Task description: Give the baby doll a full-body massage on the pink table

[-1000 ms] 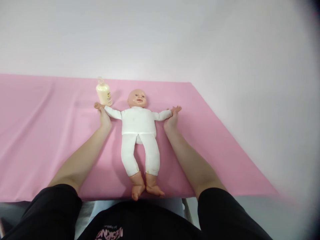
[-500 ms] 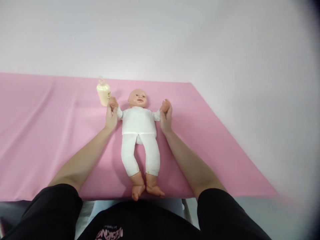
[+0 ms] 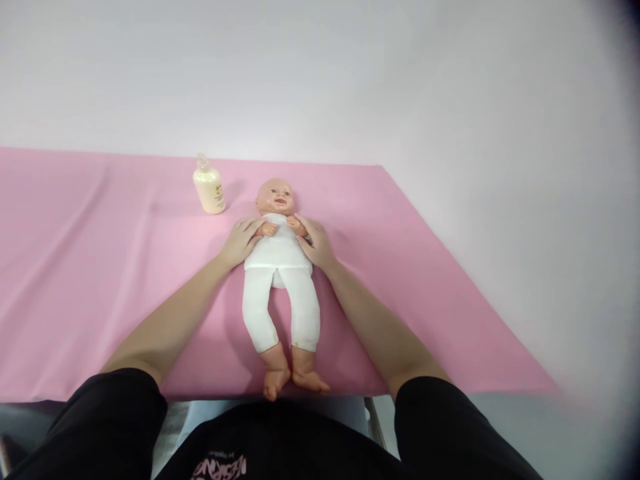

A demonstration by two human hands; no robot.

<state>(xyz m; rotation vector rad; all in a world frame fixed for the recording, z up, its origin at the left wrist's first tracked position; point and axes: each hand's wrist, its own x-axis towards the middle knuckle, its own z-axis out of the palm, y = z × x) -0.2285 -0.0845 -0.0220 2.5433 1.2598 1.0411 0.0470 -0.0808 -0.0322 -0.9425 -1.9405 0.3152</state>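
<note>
A baby doll (image 3: 277, 250) in a white top and white trousers lies on its back, its head away from me and its bare feet towards me. Its forearms are folded in over its chest. My left hand (image 3: 243, 241) is wrapped along the doll's arm on the left, fingers over the sleeve, with the doll's small hand showing past my fingertips. On the other side my right hand (image 3: 316, 243) cups the doll's other arm, thumb lower on the white top. Both sleeves are mostly hidden under my hands.
A pump bottle (image 3: 210, 190) of pale yellow liquid stands left of the doll's head. Pink cloth (image 3: 400, 293) covers the table, slightly creased at the left. Behind it rises a white wall (image 3: 300, 80). The doll's feet reach the table's near edge.
Both my hands have moved inward, bringing the doll's arms from spread out at its sides to folded over its chest. The bottle and the doll's body have stayed put.
</note>
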